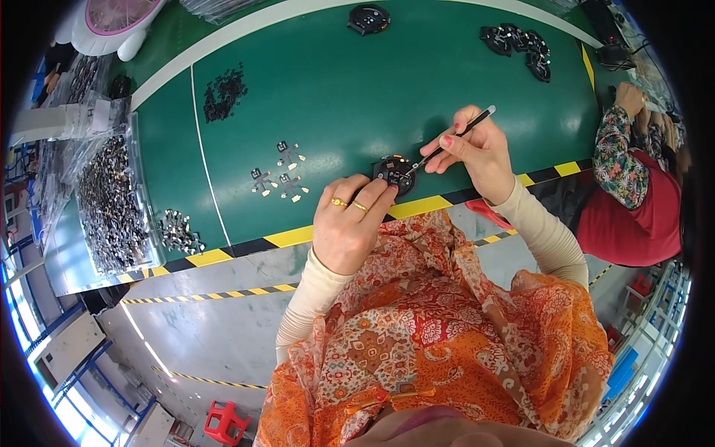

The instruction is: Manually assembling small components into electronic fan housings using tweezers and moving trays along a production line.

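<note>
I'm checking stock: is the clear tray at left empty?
Not empty: the clear tray holds a wide heap of small dark and silvery parts, covering most of its bottom. How deep they lie, I cannot tell.

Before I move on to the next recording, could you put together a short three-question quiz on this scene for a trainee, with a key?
1. Which hand holds the slim dark tool over the black round part?
2. True or false: the heap of tiny black pieces lies to the right of the white line.
3. How many separate small pieces with pale tabs lie between the white line and the left hand? A) one B) three C) six

Key: 1. The right hand. 2. True. 3. B.
</note>
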Motion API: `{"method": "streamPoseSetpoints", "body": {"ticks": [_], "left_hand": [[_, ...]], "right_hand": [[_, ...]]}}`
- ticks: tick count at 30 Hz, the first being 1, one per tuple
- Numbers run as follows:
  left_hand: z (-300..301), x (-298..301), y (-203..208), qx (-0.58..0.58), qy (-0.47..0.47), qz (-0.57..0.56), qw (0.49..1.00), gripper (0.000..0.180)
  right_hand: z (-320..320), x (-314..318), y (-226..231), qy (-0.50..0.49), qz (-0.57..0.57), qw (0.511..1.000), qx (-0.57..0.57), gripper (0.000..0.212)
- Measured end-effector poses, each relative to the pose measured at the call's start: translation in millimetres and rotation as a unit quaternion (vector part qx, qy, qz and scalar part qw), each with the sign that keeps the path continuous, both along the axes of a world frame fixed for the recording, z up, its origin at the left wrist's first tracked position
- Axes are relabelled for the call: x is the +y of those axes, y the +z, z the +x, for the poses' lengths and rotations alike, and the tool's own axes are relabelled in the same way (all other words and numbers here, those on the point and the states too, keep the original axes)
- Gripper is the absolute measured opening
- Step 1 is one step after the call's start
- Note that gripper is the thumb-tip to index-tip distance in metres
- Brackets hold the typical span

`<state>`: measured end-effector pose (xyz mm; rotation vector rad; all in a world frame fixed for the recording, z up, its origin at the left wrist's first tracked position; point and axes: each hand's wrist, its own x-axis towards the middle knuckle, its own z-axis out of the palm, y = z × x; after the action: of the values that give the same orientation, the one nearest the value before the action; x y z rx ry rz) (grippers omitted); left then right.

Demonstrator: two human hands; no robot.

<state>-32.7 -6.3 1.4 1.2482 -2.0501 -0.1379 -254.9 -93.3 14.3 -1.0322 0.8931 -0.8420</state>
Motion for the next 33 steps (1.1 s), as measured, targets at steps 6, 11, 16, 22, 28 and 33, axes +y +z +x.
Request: {"method": "streamPoseSetpoints", "body": {"ticks": [6, 11, 16, 22, 28, 33], "left_hand": [[2.3, 2.2, -0.3, -0.015, 0.002, -0.002, 1.000, 0.031], [2.6, 5.7, -1.4, -0.054, 0.002, -0.011, 0.998, 0.037], [2.6, 5.9, -0.7, -0.054, 0.000, -0.004, 0.999, 0.037], [2.3, 4.9, 0.4, -0.041, -0.005, 0.006, 0.999, 0.037], [0.6, 2.4, 2.6, -0.032, -0.004, 0.011, 0.999, 0.038], [1.8, 2.3, 2.0, -0.029, -0.007, 0.017, 0.999, 0.038]], "right_hand": [[2.0, -2.0, 1.9, -0.003, 0.013, 1.000, 0.010, 0.021], [2.6, -1.3, 2.3, -0.008, 0.016, 1.000, 0.020, 0.021], [2.0, -0.7, 6.5, -0.020, 0.008, 1.000, 0.019, 0.014], [7.0, 1.3, 23.9, 0.035, -0.347, 0.912, 0.216, 0.020], [23.9, -2.3, 10.3, 0.126, -0.407, 0.823, 0.377, 0.017], [18.9, -5.0, 17.7, 0.073, -0.440, 0.845, 0.296, 0.012]]}}
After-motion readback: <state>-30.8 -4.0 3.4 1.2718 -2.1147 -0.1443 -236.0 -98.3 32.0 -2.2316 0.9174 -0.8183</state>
